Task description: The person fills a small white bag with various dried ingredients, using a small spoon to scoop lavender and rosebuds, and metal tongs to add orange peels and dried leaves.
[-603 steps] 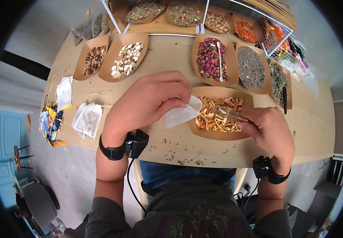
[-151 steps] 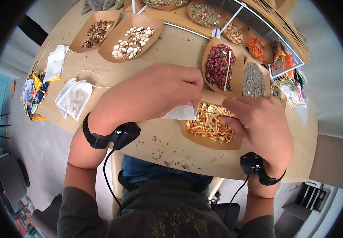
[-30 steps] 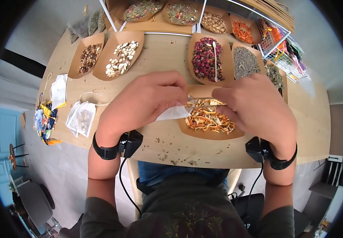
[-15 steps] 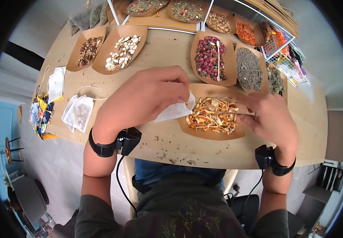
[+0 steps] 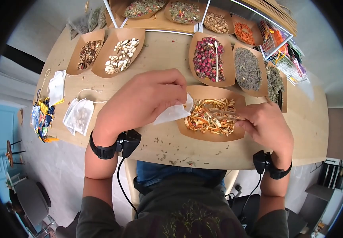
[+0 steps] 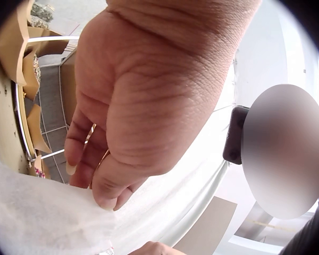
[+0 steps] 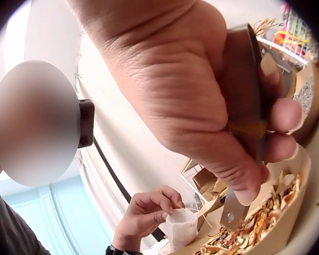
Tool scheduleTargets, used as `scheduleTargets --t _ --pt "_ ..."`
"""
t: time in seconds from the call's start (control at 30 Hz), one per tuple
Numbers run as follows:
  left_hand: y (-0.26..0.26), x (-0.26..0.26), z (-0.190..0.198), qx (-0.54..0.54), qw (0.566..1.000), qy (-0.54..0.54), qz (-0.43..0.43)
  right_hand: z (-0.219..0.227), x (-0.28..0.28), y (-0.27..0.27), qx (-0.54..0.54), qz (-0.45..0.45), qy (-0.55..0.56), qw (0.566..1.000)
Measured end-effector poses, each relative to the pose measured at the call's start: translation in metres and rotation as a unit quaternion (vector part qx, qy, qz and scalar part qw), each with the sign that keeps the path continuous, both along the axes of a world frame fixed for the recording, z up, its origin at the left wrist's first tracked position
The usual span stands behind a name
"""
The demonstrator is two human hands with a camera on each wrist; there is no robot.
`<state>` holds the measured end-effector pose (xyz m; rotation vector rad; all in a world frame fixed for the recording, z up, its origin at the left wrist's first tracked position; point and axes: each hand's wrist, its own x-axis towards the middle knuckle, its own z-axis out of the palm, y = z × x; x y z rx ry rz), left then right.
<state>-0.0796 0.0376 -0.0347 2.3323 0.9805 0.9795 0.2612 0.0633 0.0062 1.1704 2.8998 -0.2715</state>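
In the head view the left hand (image 5: 149,97) pinches the rim of a white mesh bag (image 5: 172,114), whose mouth faces the tray beside it. The right hand (image 5: 268,125) grips metal tweezers (image 5: 224,113), their tips over dried peel strips (image 5: 211,126) in a brown paper tray (image 5: 207,136). The right wrist view shows the tweezers (image 7: 235,210) between thumb and fingers, low at the peel (image 7: 255,231), and the bag (image 7: 182,229) hanging from the other hand. In the left wrist view the bag's cloth (image 6: 42,212) lies below the pinching fingertips.
Trays of rosebuds (image 5: 206,59) with a white spoon, grey-green herbs (image 5: 249,69) and white slices (image 5: 120,57) stand behind. Filled white bags (image 5: 78,116) and patterned pouches (image 5: 43,119) lie at the left. A wire-framed shelf (image 5: 171,31) with more trays runs along the back.
The right hand has drawn back to the right from the bag's mouth, and the tweezers have moved from there to the peel. The left hand still holds the bag in nearly the same place.
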Motion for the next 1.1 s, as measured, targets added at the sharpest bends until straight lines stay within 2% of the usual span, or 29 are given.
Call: scheduleTargets --t 0.23,0.3,0.43,0.5,0.63,0.73,0.8,0.83,0.9,1.03,1.1 --pt "-0.002 0.001 0.004 -0.012 1.0 0.01 0.005 0.035 -0.018 -0.004 0.006 -0.007 0.039 0.999" --pt "-0.002 0.002 0.006 -0.011 1.0 0.019 0.0 0.034 -0.027 0.003 0.048 0.067 0.052 0.995" --pt "-0.003 0.003 0.01 -0.03 0.999 0.017 -0.003 0.03 -0.048 0.013 0.045 0.086 0.006 0.995" --pt "-0.005 0.005 0.01 -0.027 0.999 0.025 -0.005 0.019 -0.056 0.015 0.108 0.132 0.013 0.985" --pt "-0.004 0.005 0.007 -0.03 0.999 0.031 -0.001 0.021 -0.071 0.015 0.076 0.125 -0.03 0.989" --pt "-0.003 0.004 0.007 -0.033 0.999 0.018 0.006 0.023 -0.062 0.016 0.031 0.094 -0.018 0.995" --pt "-0.001 0.002 0.007 -0.025 0.999 0.022 0.009 0.023 -0.041 0.016 -0.002 0.058 0.044 0.997" --pt "-0.002 0.001 0.007 -0.021 0.999 0.028 0.009 0.02 -0.035 0.013 -0.005 0.062 0.043 0.997" --pt "-0.002 0.002 0.006 -0.023 0.999 0.027 0.007 0.014 -0.022 0.005 0.026 0.004 0.057 0.998" --pt "-0.002 0.002 0.007 -0.019 0.999 0.028 0.004 0.003 -0.005 -0.007 -0.054 0.011 -0.004 0.998" --pt "-0.002 0.002 0.007 -0.016 0.999 0.03 0.003 -0.002 -0.005 -0.013 -0.048 0.001 -0.009 0.999"
